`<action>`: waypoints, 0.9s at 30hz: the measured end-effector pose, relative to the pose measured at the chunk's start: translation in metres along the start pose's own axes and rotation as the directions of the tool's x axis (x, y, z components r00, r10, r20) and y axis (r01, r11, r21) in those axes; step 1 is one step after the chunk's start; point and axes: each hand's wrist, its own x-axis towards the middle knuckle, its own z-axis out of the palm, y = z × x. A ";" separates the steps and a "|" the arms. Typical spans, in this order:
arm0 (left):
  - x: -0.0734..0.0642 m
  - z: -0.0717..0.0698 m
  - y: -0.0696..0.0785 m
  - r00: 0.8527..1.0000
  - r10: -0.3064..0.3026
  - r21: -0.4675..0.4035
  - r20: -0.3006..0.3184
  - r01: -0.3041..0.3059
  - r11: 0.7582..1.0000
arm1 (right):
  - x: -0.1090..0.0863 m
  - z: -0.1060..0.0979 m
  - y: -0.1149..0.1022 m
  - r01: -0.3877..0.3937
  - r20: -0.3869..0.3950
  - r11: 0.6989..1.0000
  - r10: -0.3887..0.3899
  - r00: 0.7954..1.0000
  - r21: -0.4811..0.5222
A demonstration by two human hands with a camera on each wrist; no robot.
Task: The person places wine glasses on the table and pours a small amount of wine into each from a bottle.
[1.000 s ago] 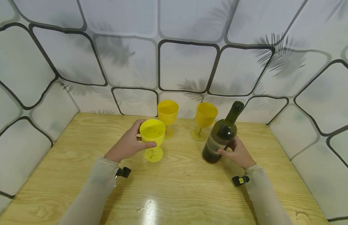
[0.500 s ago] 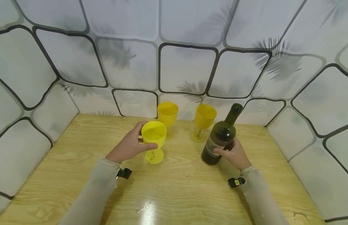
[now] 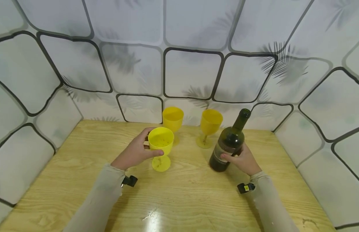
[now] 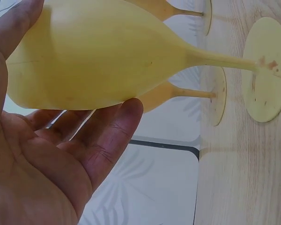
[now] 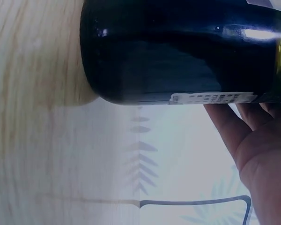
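Yellow goblet (image 3: 161, 139) in left hand (image 3: 136, 150), specks (image 3: 163, 144) inside

- No luck reading any actual words, numbers or brands here, folks.
- Closest we get is the dark bottle (image 3: 232, 138): in the head view its front label (image 3: 218, 151) is a pale band, and any print on it is too small and soft for us to make out.
- From the right wrist we can see a whitish strip (image 5: 213, 98) along the bottle's side with rows of dark, blocky marks. Looks like printing, but it's way too blurry for us to name one character.
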 end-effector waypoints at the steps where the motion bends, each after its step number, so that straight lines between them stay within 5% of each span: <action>1: 0.000 0.000 0.000 1.000 0.001 0.000 -0.001 -0.001 1.000 | 0.000 -0.001 0.000 -0.004 0.001 1.000 0.004 1.000 -0.006; 11: -0.001 0.000 0.001 1.000 0.015 -0.054 0.024 -0.014 0.998 | -0.002 -0.006 0.003 0.002 -0.049 0.999 -0.004 0.999 -0.043; 21: 0.000 0.001 0.000 0.998 0.044 -0.092 0.044 -0.040 0.995 | 0.001 -0.002 0.010 0.054 -0.034 0.992 -0.051 0.998 0.117; 27: 0.002 0.005 -0.002 0.998 0.036 -0.092 0.059 -0.031 0.995 | 0.001 -0.001 0.012 0.050 -0.049 0.992 -0.045 0.998 0.120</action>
